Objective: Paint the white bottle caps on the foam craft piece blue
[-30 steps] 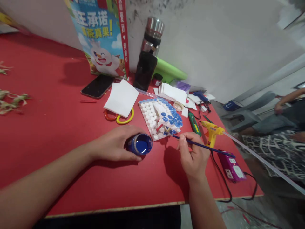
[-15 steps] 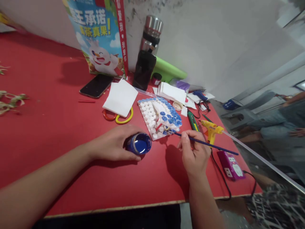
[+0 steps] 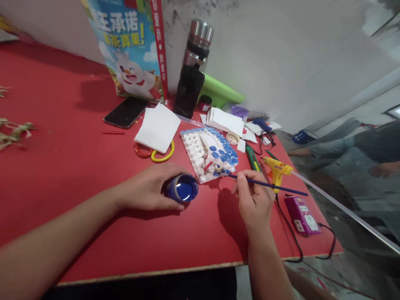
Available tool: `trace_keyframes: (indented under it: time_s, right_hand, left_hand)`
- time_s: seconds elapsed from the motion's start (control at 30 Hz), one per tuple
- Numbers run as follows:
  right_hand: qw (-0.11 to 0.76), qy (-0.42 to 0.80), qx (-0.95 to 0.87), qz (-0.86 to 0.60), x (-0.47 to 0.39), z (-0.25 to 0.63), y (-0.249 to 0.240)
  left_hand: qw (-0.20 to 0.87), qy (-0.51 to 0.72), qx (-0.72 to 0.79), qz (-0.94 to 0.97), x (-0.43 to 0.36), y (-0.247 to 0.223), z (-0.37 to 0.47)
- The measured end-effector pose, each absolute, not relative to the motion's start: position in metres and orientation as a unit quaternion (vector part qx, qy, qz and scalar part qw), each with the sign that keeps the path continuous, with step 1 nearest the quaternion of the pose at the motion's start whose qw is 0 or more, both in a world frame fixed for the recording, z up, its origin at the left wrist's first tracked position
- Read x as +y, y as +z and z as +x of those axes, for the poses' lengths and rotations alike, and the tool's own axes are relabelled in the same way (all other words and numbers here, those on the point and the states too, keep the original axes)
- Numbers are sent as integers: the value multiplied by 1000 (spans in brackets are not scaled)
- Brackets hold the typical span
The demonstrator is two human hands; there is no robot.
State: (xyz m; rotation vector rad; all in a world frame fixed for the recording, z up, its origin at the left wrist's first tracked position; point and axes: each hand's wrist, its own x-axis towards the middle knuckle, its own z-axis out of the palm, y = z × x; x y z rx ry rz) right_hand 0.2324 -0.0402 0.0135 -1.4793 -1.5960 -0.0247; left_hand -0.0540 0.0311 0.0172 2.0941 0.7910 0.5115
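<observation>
My left hand [image 3: 158, 187] is wrapped round a jar of blue paint [image 3: 185, 188], tilted so that its open mouth faces me. In my right hand [image 3: 254, 193] a thin dark blue paintbrush [image 3: 275, 184] is pinched between thumb and fingers. Its tip reaches the near edge of a craft piece [image 3: 195, 152], a square board covered with white rounded bits. A raised white part on it carries several blue-painted rounds, and a blue band runs along the far edge. Whether the bristles touch the piece I cannot tell.
White paper [image 3: 159, 127] partly covers scissors [image 3: 163, 155]. Behind stand a phone [image 3: 126, 111], a black phone-like slab [image 3: 189, 91], a steel flask [image 3: 200, 37] and a printed bag [image 3: 134, 50]. On the right are a yellow glue gun [image 3: 278, 170] and a purple power box [image 3: 301, 214]. A person [image 3: 365, 154] is beyond.
The paintbrush's rear end has shifted slightly left and up, while its tip stays by the craft piece. The left hand and jar are still. The person on the right has moved.
</observation>
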Motion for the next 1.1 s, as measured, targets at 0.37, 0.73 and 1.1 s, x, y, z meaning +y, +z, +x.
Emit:
trace_keyframes:
  time_s: [0.37, 0.73, 1.1]
  right_hand:
    - [479, -1, -649, -591, -40, 233, 13]
    - [488, -3, -635, -600, -43, 232, 13]
    - [494, 15, -638, -590, -43, 233, 11]
  left_hand:
    - [400, 196, 329, 833, 30, 17, -54]
    - [384, 204, 322, 841, 30, 14, -57]
    - [395, 206, 330, 832, 29, 15, -56]
